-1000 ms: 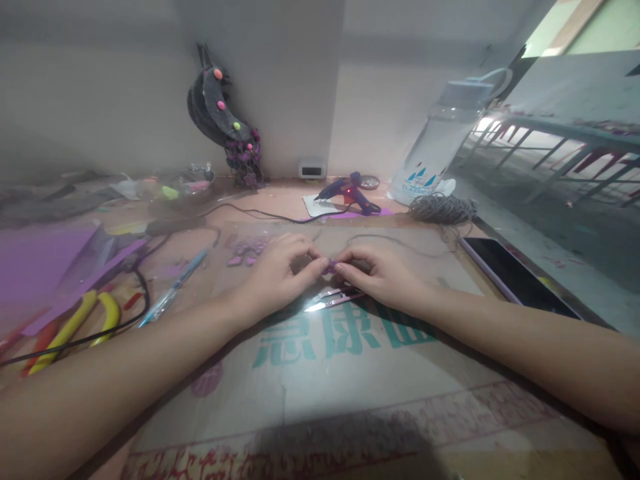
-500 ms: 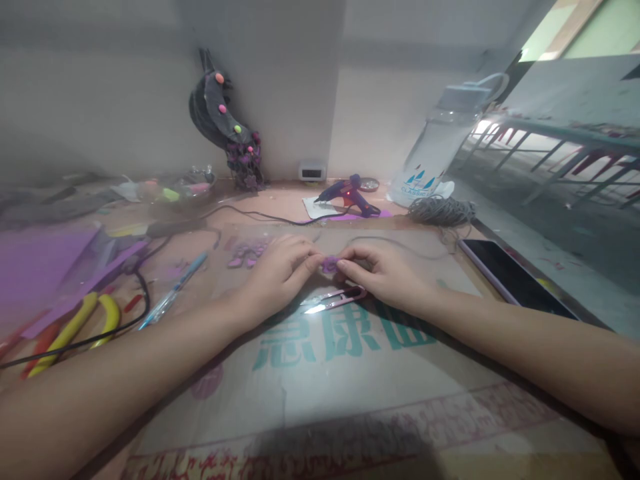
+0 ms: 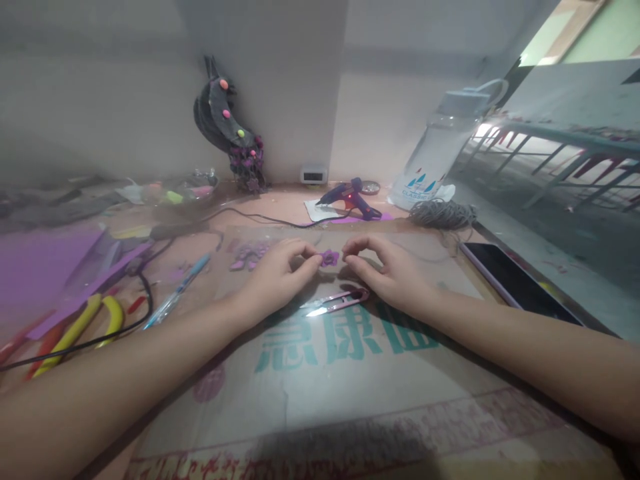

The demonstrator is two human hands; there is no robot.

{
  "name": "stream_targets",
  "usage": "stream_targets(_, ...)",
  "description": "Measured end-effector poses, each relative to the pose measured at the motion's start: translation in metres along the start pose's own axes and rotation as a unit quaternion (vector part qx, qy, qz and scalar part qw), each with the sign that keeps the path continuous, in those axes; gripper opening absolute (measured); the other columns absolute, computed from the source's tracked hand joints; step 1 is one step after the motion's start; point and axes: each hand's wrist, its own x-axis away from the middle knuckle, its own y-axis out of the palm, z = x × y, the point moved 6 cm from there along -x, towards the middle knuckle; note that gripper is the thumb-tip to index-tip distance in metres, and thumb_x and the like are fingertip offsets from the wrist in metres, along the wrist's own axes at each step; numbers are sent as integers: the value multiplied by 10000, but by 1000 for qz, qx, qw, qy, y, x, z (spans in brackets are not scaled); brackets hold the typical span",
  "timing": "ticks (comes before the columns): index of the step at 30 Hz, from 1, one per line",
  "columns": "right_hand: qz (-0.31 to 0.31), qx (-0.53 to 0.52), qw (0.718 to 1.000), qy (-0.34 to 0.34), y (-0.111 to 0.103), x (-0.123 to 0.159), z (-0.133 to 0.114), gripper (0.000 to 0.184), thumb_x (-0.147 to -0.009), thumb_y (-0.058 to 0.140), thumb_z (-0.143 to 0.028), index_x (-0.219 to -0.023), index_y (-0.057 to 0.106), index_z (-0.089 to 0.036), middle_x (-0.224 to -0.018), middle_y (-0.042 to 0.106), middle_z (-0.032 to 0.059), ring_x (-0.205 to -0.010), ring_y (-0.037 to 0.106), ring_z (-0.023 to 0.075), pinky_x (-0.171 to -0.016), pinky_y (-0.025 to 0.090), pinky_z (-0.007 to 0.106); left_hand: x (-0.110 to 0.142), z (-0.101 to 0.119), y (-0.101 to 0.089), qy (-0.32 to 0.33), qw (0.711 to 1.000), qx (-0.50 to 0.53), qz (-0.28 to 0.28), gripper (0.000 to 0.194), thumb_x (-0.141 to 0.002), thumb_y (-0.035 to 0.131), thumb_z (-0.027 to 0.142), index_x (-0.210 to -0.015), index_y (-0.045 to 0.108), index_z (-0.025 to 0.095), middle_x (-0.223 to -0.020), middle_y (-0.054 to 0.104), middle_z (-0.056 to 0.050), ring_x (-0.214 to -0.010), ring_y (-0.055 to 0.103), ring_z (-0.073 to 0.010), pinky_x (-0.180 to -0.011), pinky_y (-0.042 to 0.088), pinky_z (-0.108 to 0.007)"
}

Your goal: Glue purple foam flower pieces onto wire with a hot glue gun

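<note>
A small purple flower (image 3: 330, 258) is pinched by its left edge between the thumb and fingertips of my left hand (image 3: 283, 272). Just to the flower's right, my right hand (image 3: 384, 272) is curved, its thumb and forefinger apart and nothing visible between them. Beneath both hands, a pink-handled craft knife (image 3: 341, 301) lies on the board with its blade pointing left. Several small purple pieces (image 3: 246, 256) rest beyond my left hand, which partly hides them.
Behind the board (image 3: 350, 400) sit a glue gun (image 3: 350, 197) with a red light, grey yarn (image 3: 444, 215) and a water bottle (image 3: 425, 160). A phone (image 3: 517, 283) lies at right. Left are a pen (image 3: 177, 290), a black cable (image 3: 75, 345), yellow-handled pliers (image 3: 70, 337) and purple sheets (image 3: 45, 267).
My right hand has let go of the flower and moved slightly right, its fingers parting. The flower stays in my left hand and shows more of its shape.
</note>
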Motion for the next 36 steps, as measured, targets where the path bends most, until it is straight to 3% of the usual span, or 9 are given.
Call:
stream_targets(4,19,34,998,-47,-3,4,-4,241,-903,545,-235,-1142,572,-216,-925,675,33,-867,644,177,-814,497,312,0,2,0,9,1000,5,1,186,-898,505,323,-788,612,217,-846,667,-23,-866,609,-210,-813,457,-358)
stream_targets(6,21,38,997,-68,-3,4,-6,230,-915,536,-231,-1140,584,-225,-921,680,30,-853,644,173,-807,495,309,0,3,0,18,1000,0,2,186,-895,509,325,-787,618,219,-829,668,-23,-851,608,-209,-806,459,-357)
stream_targets(11,-17,93,976,-198,0,7,-20,234,-943,473,-181,-1089,652,-217,-948,694,62,-897,625,191,-820,481,338,0,2,1,7,1000,12,-10,217,-890,508,344,-775,631,207,-813,680,-17,-822,611,-200,-771,455,-327)
stream_targets(22,-40,158,956,-243,6,7,-15,258,-941,490,-180,-1153,632,-208,-970,685,71,-907,600,204,-818,479,371,1,-4,7,-43,996,65,-54,263,-889,478,366,-805,643,179,-816,670,-18,-797,607,-182,-751,449,-293)
stream_targets(26,-31,174,961,-211,5,8,-17,237,-933,500,-201,-1158,575,-192,-968,678,76,-904,608,215,-813,482,378,0,-5,8,-38,997,48,-53,258,-890,483,366,-807,640,179,-804,653,-12,-787,600,-176,-726,433,-283)
stream_targets(31,46,57,985,-157,-3,9,-11,275,-907,546,-196,-1170,465,-196,-931,663,52,-873,636,178,-832,501,357,0,-3,5,-37,998,42,-30,255,-887,492,366,-786,636,181,-788,653,-11,-773,598,-174,-704,427,-277)
stream_targets(34,79,6,990,-113,-7,7,-4,132,-889,581,-228,-997,507,-211,-872,634,31,-832,636,168,-770,521,323,1,-3,3,-51,997,50,-15,260,-885,495,376,-795,648,186,-801,669,-19,-783,604,-180,-691,434,-275)
stream_targets(36,78,-13,995,-54,-8,5,3,103,-878,602,-273,-861,522,-211,-798,623,11,-722,637,153,-642,522,278,1,-4,2,-59,997,54,-10,257,-881,499,377,-796,649,186,-817,678,-28,-779,606,-184,-671,443,-276)
